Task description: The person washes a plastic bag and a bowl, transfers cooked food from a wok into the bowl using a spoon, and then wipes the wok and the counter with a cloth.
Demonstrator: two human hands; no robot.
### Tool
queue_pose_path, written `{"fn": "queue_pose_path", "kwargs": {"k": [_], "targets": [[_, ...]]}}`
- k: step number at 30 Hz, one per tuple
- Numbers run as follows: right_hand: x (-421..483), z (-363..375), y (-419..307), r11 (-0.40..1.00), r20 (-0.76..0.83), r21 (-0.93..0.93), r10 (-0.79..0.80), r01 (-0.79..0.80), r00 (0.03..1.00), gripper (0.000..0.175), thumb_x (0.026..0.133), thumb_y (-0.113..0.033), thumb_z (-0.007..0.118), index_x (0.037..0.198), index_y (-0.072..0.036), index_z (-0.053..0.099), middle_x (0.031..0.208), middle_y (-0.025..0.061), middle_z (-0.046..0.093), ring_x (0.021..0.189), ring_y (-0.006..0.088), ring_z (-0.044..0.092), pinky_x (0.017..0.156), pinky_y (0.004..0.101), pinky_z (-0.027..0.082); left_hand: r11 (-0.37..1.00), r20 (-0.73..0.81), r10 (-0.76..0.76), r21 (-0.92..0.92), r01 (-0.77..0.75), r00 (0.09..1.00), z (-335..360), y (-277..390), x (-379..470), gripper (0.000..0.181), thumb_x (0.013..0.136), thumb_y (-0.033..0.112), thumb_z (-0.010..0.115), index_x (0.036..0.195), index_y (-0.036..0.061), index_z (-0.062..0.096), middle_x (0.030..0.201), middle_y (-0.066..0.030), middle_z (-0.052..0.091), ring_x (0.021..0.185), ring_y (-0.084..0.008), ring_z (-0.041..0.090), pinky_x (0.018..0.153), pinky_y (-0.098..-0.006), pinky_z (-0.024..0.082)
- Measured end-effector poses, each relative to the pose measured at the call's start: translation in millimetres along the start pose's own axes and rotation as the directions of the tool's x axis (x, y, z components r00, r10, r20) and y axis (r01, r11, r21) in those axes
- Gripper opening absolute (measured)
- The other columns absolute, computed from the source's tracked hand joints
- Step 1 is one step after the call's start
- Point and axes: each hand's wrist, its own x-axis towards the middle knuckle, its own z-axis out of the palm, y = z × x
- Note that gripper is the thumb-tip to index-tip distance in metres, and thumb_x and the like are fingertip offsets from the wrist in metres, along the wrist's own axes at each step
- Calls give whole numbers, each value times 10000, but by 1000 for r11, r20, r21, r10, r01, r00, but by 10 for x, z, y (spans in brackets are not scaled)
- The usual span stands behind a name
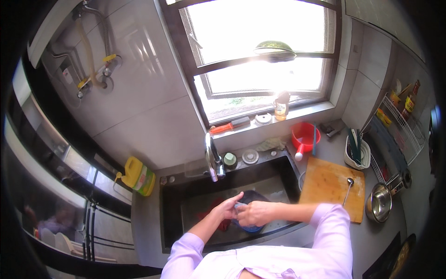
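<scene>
Over the dark sink (200, 240), my left hand (226, 208) and my right hand (258, 213) meet on a small light blue cloth (240, 205). My right fingers curl around it. My left hand grips its other side with the thumb raised; most of the cloth is hidden by the hands. Directly beneath is a blue basin (251, 229) inside the sink, partly covered by my right hand. Something red (223, 225), perhaps a bag or cloth, lies beside the basin, half hidden by my left forearm.
A chrome faucet (211, 157) rises behind the sink. To the right are a wooden cutting board (324, 185) with a metal ladle (349, 185), a red dipper (304, 136), a white utensil basket (362, 157) and a steel pot (379, 204). A yellow jug (139, 176) stands left.
</scene>
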Motion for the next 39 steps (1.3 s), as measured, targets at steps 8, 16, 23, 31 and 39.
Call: {"fn": "queue_pose_path", "kwargs": {"k": [8,16,23,31,39], "targets": [[-101,-217,-35,988,-615,-112,15,-106,789,152,595,-116,597,738,-80,560,864,41,543,1011,225,489,693,309,493,688,16,658,-419,-593,753,821,-255,-616,213,780,191,593,853,-7,559,913,-146,574,908,-256,535,852,-390,423],[313,192,-21,275,-220,687,961,672,-169,183,759,-180,632,869,-43,580,707,38,583,609,113,549,443,253,431,143,-244,963,88,-986,118,1427,-317,-489,216,652,-85,539,812,57,510,883,-107,557,889,-220,539,784,-341,444],[235,425,383,-271,77,275,962,922,260,252,772,-301,609,667,-107,487,636,4,489,588,100,481,565,244,413,-430,287,900,706,-563,-327,1477,-293,-220,138,587,-114,549,613,22,544,773,-77,558,786,-194,559,764,-302,441],[51,544,686,-517,133,465,844,719,520,381,789,-448,537,583,-146,431,481,-28,412,421,90,409,408,223,335,-717,670,697,638,-281,-257,1387,-198,-114,156,490,-45,610,601,50,553,656,-61,515,612,-222,531,600,-298,443],[-78,213,771,-648,174,644,642,407,747,254,821,-270,530,693,-58,469,435,-70,326,409,24,320,402,189,297,-900,887,432,415,-131,-164,1489,-160,-126,139,443,77,596,543,77,500,620,-41,483,589,-195,504,509,-315,400]]}}
